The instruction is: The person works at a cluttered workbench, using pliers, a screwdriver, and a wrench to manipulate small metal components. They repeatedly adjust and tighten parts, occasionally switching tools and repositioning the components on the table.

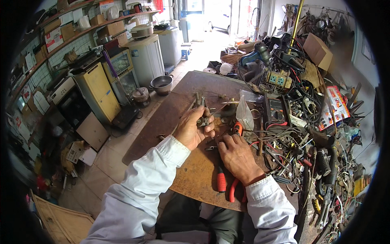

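My left hand is closed round a small dark metal fitting, raised a little above the worn brown table. Its thumb points up and away, and part of the fitting is hidden by the fingers. Close by on the right, my right hand is low over the tabletop with fingers curled down; whatever lies under them is hidden. Just beyond its knuckles is an orange tool handle. A red-handled screwdriver and red plier handles lie on its near side.
A clear plastic bag and a multimeter with leads sit further right. Tangled cables, a power socket block and many tools crowd the right side. On the floor at left stand a pan and appliances.
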### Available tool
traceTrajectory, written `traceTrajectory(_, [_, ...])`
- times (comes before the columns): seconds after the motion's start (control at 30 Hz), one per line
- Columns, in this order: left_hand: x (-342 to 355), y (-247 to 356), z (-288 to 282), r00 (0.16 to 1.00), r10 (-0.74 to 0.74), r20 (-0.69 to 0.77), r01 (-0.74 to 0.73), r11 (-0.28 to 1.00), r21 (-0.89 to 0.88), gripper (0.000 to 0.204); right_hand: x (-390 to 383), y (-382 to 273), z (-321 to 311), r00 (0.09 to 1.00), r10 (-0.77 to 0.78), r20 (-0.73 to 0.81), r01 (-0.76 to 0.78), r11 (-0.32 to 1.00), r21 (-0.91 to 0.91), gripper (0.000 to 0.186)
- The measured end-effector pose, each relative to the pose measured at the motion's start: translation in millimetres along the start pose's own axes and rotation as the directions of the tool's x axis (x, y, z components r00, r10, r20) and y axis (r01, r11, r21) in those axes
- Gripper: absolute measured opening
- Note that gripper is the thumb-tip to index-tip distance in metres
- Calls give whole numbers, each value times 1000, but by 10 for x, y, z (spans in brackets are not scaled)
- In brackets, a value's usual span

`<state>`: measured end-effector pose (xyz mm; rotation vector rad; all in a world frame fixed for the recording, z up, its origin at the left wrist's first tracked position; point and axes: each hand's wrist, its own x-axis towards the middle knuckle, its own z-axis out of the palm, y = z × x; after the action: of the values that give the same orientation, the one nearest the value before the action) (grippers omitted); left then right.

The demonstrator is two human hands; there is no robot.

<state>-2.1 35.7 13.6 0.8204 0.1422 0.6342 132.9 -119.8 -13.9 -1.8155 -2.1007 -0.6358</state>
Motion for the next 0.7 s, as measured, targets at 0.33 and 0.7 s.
traceTrajectory(0.33, [39, 17, -126, 976, -201, 82, 214, 954, -210, 28, -4, -77, -313, 908, 410, -90, -237, 678, 696, 14])
traceTrajectory(0.7, [-93, -17, 48, 966, -253, 52, 245, 961, 124, 33, -25, -129, -287, 846, 262, 465, -373, -334, 865, 26])
